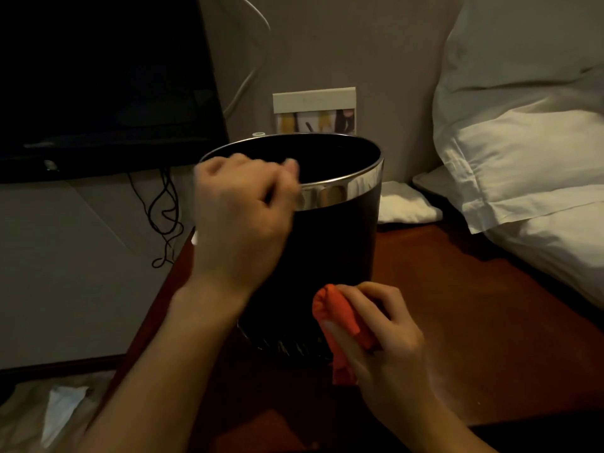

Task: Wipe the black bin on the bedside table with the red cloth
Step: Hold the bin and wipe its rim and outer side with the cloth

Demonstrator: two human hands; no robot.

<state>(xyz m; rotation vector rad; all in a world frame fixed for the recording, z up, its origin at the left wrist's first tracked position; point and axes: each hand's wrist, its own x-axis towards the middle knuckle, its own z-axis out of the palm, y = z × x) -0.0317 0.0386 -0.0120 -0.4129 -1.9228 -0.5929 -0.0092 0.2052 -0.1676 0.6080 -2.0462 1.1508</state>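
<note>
- White pillows, stacked at the right edge, leaning over the table side.
- Dark screen at upper left, black cables hanging below it.
- Reddish wooden bedside table, bare surface visible to the right of the bin.
- Black bin, round, upright, standing on the bedside table near its left edge; shiny metal band around the rim.
- Left hand at the near-left rim of the bin, fingers curled over the metal band, gripping it; slightly blurred.
- Right hand low at the front of the bin, fingers closed around the red cloth.
- Red cloth, bunched, pressed against the lower wall of the bin, close to its base.
- Small card behind the bin, standing against the wall.
- Crumpled white tissue on the floor, lower left.
</note>
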